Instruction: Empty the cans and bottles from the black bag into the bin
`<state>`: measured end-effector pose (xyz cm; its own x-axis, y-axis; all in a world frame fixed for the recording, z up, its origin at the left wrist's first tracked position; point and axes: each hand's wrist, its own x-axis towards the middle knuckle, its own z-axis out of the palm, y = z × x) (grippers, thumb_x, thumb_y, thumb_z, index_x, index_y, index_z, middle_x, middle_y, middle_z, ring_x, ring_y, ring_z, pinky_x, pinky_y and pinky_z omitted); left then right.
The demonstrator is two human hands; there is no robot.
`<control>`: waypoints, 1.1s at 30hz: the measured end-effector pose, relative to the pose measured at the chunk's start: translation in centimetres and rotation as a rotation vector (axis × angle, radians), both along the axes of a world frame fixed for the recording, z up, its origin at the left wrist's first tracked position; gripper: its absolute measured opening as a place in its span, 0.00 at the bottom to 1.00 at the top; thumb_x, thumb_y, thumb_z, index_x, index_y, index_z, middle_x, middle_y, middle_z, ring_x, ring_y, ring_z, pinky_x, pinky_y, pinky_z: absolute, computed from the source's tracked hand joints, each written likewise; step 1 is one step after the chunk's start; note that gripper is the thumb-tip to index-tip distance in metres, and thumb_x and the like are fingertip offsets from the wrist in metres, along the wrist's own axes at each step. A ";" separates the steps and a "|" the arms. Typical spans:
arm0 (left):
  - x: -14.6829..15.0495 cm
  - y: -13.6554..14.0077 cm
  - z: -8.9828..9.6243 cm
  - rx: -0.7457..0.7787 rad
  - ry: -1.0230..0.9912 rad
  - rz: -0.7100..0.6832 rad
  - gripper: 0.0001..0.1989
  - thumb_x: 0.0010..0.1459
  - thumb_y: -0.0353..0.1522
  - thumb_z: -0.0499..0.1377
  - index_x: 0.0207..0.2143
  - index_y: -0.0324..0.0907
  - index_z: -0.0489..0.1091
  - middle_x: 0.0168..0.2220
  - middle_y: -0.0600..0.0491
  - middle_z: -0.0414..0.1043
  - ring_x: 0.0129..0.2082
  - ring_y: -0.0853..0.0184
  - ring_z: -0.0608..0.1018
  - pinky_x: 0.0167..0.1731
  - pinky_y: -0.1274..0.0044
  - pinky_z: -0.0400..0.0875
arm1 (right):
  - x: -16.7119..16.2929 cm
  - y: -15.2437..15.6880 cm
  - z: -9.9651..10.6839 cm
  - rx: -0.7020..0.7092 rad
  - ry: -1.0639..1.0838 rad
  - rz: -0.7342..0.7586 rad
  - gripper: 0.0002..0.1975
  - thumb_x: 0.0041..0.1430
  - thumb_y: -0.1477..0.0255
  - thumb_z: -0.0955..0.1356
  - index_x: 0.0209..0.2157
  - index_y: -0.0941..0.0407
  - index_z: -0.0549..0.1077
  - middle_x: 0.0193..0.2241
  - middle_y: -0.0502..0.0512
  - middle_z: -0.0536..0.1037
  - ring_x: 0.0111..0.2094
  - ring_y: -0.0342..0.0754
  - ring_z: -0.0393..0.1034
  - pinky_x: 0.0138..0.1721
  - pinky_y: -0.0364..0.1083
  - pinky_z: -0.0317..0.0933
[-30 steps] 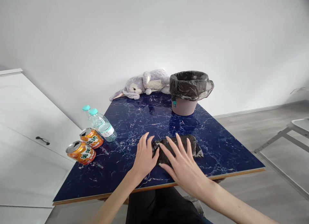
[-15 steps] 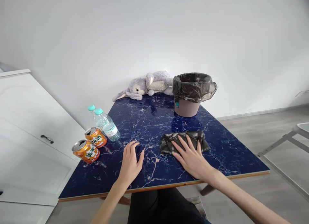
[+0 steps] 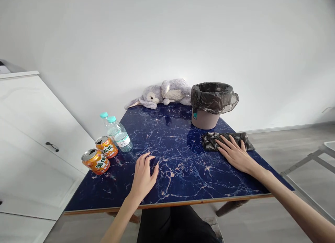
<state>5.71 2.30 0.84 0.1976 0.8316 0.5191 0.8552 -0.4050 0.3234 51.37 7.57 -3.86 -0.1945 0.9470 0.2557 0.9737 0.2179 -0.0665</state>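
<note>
From my head camera, I'm at a dark blue, marble-patterned table (image 3: 180,180) with a wood-coloured front edge, its far end at a pale plain wall (image 3: 167,37). A white cabinet (image 3: 28,131) with a dark handle (image 3: 52,146) stands to the left; grey floor (image 3: 280,140) and a pale metal frame (image 3: 300,164) show to the right.

Counting up: two orange cans (image 3: 96,162), upright with opened tops, stand near the left edge just beside two clear bottles (image 3: 124,142) with turquoise caps. One plush rabbit (image 3: 174,94) lies along the far end, and one bin (image 3: 205,120), lined with a black bag (image 3: 212,98), stands beside it.

One folded black plastic bundle (image 3: 208,142) lies near the table's right edge. My right hand (image 3: 238,158) rests flat on it, fingers spread. My left hand (image 3: 143,176) is well apart, fingers loosely curled, thumb away from them; whether it touches the table I cannot tell.
</note>
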 end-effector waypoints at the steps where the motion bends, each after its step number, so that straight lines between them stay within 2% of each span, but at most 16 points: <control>1: 0.0 0.0 0.0 0.002 0.000 0.002 0.13 0.73 0.40 0.55 0.56 0.48 0.67 0.60 0.43 0.70 0.63 0.48 0.73 0.62 0.50 0.71 | -0.7 -0.9 0.2 0.062 0.000 -0.003 0.30 0.79 0.59 0.51 0.76 0.48 0.58 0.78 0.59 0.52 0.78 0.71 0.33 0.68 0.83 0.40; 4: 0.2 -0.2 -0.2 0.006 0.029 0.013 0.13 0.74 0.39 0.55 0.57 0.48 0.67 0.62 0.42 0.70 0.66 0.47 0.71 0.64 0.49 0.69 | -4.1 -4.5 0.7 0.210 0.031 0.021 0.32 0.78 0.55 0.55 0.77 0.52 0.56 0.79 0.62 0.45 0.78 0.72 0.26 0.70 0.82 0.37; 6: 0.5 -0.4 -0.4 -0.009 0.075 0.024 0.15 0.74 0.40 0.54 0.60 0.47 0.66 0.65 0.41 0.70 0.71 0.45 0.67 0.66 0.48 0.67 | -6.7 -6.8 1.1 0.189 0.074 0.096 0.33 0.79 0.56 0.56 0.78 0.53 0.50 0.79 0.61 0.41 0.78 0.70 0.26 0.71 0.79 0.43; 8: 0.7 -0.5 -0.6 -0.049 0.129 0.017 0.20 0.75 0.41 0.53 0.64 0.46 0.64 0.69 0.41 0.66 0.74 0.44 0.63 0.67 0.47 0.66 | -9.0 -8.2 1.4 0.129 0.108 0.173 0.33 0.79 0.56 0.57 0.78 0.52 0.48 0.79 0.59 0.43 0.79 0.65 0.31 0.73 0.73 0.48; 12: 0.8 -0.7 -0.9 -0.118 0.179 -0.026 0.26 0.76 0.43 0.52 0.71 0.48 0.59 0.75 0.43 0.60 0.75 0.46 0.61 0.69 0.48 0.64 | -12.6 -8.3 2.1 0.048 0.126 0.213 0.32 0.80 0.55 0.56 0.77 0.53 0.54 0.77 0.59 0.51 0.78 0.62 0.40 0.74 0.69 0.48; 17: 0.7 -0.6 -0.8 -0.120 0.138 -0.018 0.26 0.76 0.44 0.52 0.72 0.50 0.59 0.75 0.45 0.60 0.75 0.48 0.61 0.69 0.49 0.65 | -16.0 -6.8 2.8 0.008 0.134 0.188 0.32 0.79 0.53 0.54 0.75 0.53 0.60 0.77 0.59 0.51 0.78 0.65 0.41 0.75 0.70 0.46; 26: 0.8 -1.2 0.0 -0.182 0.120 0.007 0.24 0.76 0.43 0.52 0.71 0.51 0.61 0.74 0.49 0.62 0.75 0.52 0.62 0.69 0.53 0.67 | -16.1 -6.7 2.0 0.013 0.178 0.192 0.32 0.79 0.52 0.55 0.75 0.50 0.59 0.77 0.54 0.51 0.78 0.62 0.42 0.76 0.69 0.46; 33: 0.9 -1.4 0.1 -0.116 0.105 -0.005 0.23 0.76 0.41 0.53 0.70 0.52 0.63 0.72 0.50 0.66 0.74 0.53 0.65 0.69 0.55 0.69 | -16.0 -6.7 2.0 0.012 0.184 0.194 0.31 0.79 0.53 0.54 0.75 0.50 0.61 0.77 0.54 0.52 0.78 0.61 0.42 0.76 0.68 0.46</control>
